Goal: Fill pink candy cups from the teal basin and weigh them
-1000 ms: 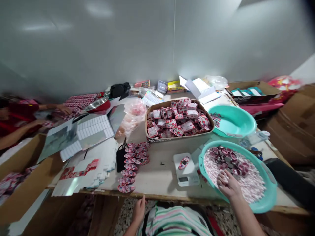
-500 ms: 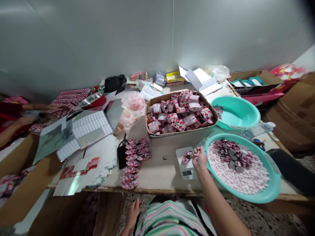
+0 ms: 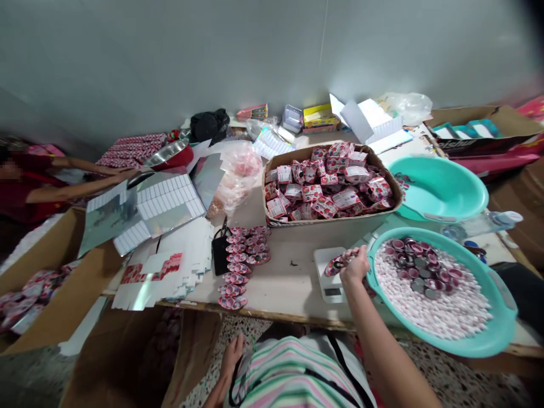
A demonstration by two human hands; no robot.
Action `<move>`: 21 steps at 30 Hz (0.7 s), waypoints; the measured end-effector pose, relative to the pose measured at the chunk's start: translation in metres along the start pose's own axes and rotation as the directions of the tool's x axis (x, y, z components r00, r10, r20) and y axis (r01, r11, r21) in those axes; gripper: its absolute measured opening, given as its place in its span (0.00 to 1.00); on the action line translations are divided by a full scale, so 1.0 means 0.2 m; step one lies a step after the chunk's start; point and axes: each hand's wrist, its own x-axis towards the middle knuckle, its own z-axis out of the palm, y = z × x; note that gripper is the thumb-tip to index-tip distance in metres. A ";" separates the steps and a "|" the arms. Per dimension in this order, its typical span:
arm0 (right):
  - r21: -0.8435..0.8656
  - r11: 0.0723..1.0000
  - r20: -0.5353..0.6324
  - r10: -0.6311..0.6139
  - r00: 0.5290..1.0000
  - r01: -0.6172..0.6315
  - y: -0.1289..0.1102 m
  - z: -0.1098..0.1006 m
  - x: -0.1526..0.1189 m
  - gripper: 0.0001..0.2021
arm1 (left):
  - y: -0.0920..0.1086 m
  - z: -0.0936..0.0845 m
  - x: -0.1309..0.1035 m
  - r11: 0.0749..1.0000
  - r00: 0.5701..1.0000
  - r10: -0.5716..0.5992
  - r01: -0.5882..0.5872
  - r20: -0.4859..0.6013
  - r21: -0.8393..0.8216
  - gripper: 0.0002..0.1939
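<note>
My right hand point(image 3: 356, 266) is closed, fingertips down at a small red-and-pink printed packet point(image 3: 334, 266) on the white scale point(image 3: 330, 290). What the fingers hold is too small to make out. Right beside this hand stands a turquoise basin point(image 3: 504, 326) of small pink-and-white pieces point(image 3: 442, 309), with dark pink round caps or tins point(image 3: 420, 262) heaped on top. Low by my lap, my left hand point(image 3: 233, 351) hangs below the table edge, fingers loosely apart and holding nothing. Rows of similar printed packets point(image 3: 234, 277) lie left of the scale.
A carton point(image 3: 331, 220) full of printed packets stands behind the scale. Another turquoise basin point(image 3: 450, 187) and a clear bottle point(image 3: 480, 225) are at the right. White card sheets point(image 3: 187, 272) lie left. A co-worker's arms point(image 3: 85, 184) reach in at far left, near an open cardboard box point(image 3: 80, 283).
My view has shifted, so the table things sit differently in frame. My right hand has moved slightly over the packet on the scale. My left hand stays low by my lap.
</note>
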 end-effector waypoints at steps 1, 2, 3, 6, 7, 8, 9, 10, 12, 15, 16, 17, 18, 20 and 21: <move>-0.005 1.000 0.001 -0.003 1.000 0.003 0.00 0.00 0.00 0.20 | -0.01 0.01 0.00 0.999 1.000 0.017 -0.016 0.019 -0.034 0.28; -0.010 1.000 0.003 -0.005 1.000 0.005 0.00 -0.01 0.00 0.19 | -0.01 0.01 0.01 0.998 0.999 0.023 -0.021 0.026 -0.057 0.29; -0.014 1.000 0.004 -0.006 1.000 0.006 0.00 -0.01 0.00 0.19 | -0.01 0.02 0.01 0.997 0.999 0.026 -0.023 0.030 -0.077 0.29; -0.024 1.000 0.017 -0.007 1.000 0.007 0.00 -0.01 0.00 0.19 | -0.01 0.02 0.01 0.992 0.999 0.032 -0.027 0.039 -0.123 0.31; -0.026 1.000 0.023 -0.010 1.000 0.010 0.00 -0.01 0.00 0.19 | -0.01 0.02 0.00 0.991 0.999 0.033 -0.027 0.040 -0.135 0.31; -0.026 1.000 0.028 -0.014 1.000 0.014 0.00 -0.01 0.00 0.20 | -0.01 0.02 0.00 0.989 0.999 0.035 -0.028 0.042 -0.145 0.31; -0.025 0.999 0.032 -0.019 0.999 0.019 0.00 -0.01 -0.01 0.20 | 0.00 0.02 0.00 0.988 0.998 0.036 -0.029 0.043 -0.154 0.31; -0.022 0.999 0.034 -0.025 0.999 0.025 -0.01 -0.01 -0.01 0.20 | 0.00 0.02 -0.01 0.986 0.998 0.036 -0.028 0.043 -0.162 0.32; -0.013 0.999 0.036 -0.035 0.999 0.036 -0.01 0.00 -0.02 0.20 | 0.01 0.01 -0.02 0.984 0.998 0.036 -0.028 0.042 -0.173 0.32; -0.001 0.999 0.045 -0.034 0.998 0.034 -0.03 0.00 -0.03 0.20 | 0.02 0.01 -0.03 0.983 0.999 0.033 -0.026 0.037 -0.179 0.31; 0.001 1.000 0.046 -0.031 0.998 0.031 -0.04 0.00 -0.03 0.20 | 0.03 0.01 -0.04 0.984 0.999 0.033 -0.026 0.036 -0.179 0.30; 0.004 1.000 0.046 -0.029 0.999 0.028 -0.06 0.00 -0.03 0.20 | 0.03 0.00 -0.04 0.984 0.999 0.033 -0.027 0.035 -0.177 0.29; 0.005 1.000 0.045 -0.027 0.999 0.027 -0.07 0.00 -0.03 0.20 | 0.04 0.00 -0.05 0.985 0.999 0.033 -0.027 0.032 -0.172 0.29; 0.010 1.000 0.043 -0.030 0.999 0.029 -0.11 -0.01 -0.04 0.20 | 0.05 0.00 -0.06 0.988 0.999 0.029 -0.025 0.026 -0.155 0.31; 0.011 0.999 0.041 -0.033 0.999 0.033 -0.13 -0.01 -0.04 0.20 | 0.06 0.00 -0.06 0.990 0.999 0.024 -0.021 0.021 -0.140 0.32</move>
